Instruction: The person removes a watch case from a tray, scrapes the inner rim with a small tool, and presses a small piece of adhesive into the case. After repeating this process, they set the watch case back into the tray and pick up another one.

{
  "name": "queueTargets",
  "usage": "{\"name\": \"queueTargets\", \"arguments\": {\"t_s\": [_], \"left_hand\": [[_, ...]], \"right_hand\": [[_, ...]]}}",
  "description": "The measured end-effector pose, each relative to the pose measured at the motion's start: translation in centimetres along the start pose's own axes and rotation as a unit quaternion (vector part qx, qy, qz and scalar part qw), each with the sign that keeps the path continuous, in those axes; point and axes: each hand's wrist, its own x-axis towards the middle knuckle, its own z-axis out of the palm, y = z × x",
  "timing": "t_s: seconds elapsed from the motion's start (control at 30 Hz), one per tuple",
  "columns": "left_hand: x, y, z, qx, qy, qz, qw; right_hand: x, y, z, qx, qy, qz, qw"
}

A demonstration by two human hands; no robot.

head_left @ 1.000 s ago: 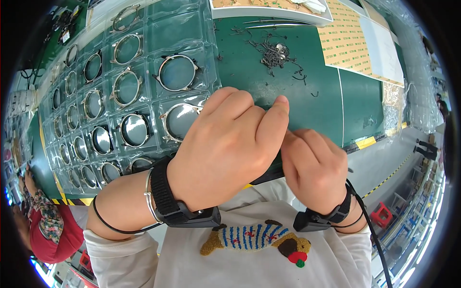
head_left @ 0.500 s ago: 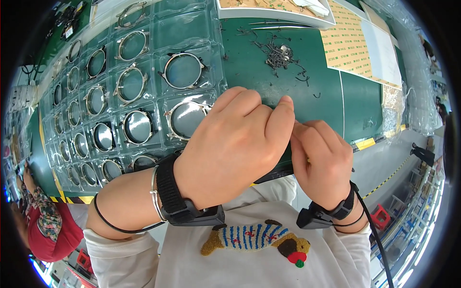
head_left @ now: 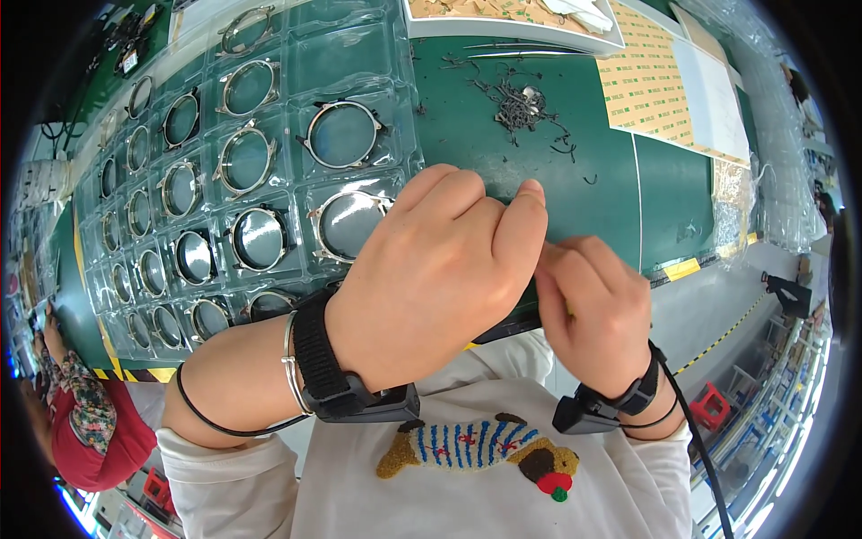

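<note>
Knuckles uppermost, the left hand (head_left: 431,274) is curled into a fist over the near side of the green table (head_left: 602,198), one fingertip pointing toward the far side. Just to its right, the right hand (head_left: 597,310) is bent as well, its fingertips drawn in close against the left hand (a small yellow spot shows by its inner fingers, too small to make out). Whether either hand has hold of anything cannot be told, since the left one hides the place where they meet

To the left lies a clear plastic tray (head_left: 346,54) with rows of pockets, and most of the pockets in view contain round metal watch cases (head_left: 309,136), some silvery, some dark. The left hand partly covers the case nearest to it, at the right edge of the tray; whether they touch cannot be told. One pocket on the far right is bare

Beyond the hands, a heap of thin dark scraps (head_left: 519,108) lies on the table, with slender pointed tools (head_left: 521,54) on its far side, near a white box (head_left: 539,35). Tan printed paper (head_left: 642,90) lies to the far right
</note>
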Motion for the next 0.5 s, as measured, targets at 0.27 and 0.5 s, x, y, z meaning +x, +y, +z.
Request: {"name": "queueTargets", "arguments": {"t_s": [0.27, 0.5], "left_hand": [[0.1, 0.1, 0.0, 0.007, 0.001, 0.004, 1.000], [0.0, 0.1, 0.2, -0.001, 0.007, 0.007, 1.000]], "right_hand": [[0.4, 0.4, -0.4, -0.050, 0.007, -0.003, 0.999], [0.4, -0.5, -1.0, -0.035, -0.040, 0.027, 0.998]]}}
